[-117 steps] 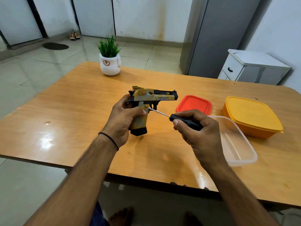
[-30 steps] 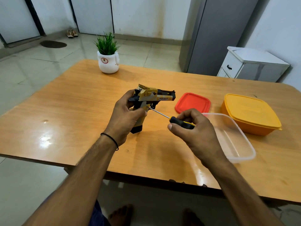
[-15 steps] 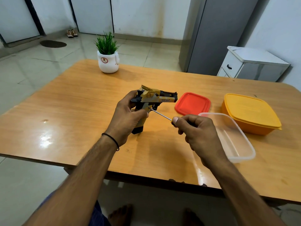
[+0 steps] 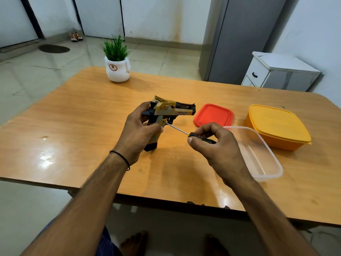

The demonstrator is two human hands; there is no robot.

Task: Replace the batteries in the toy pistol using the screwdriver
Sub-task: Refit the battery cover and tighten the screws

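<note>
Above the wooden table (image 4: 77, 126), the left hand (image 4: 137, 134) grips the yellow-and-black plastic toy pistol (image 4: 167, 115) upright, while the right hand (image 4: 215, 145) pinches the black-handled screwdriver (image 4: 181, 130), tip against the pistol's grip.

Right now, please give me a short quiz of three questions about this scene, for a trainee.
1. True or false: the right hand holds the screwdriver.
2. Which lies nearest the pistol? A red lid; B orange box; C plant.
3. Fill in: the left hand holds the pistol by its ____.
Key: 1 true; 2 A; 3 grip.
</note>
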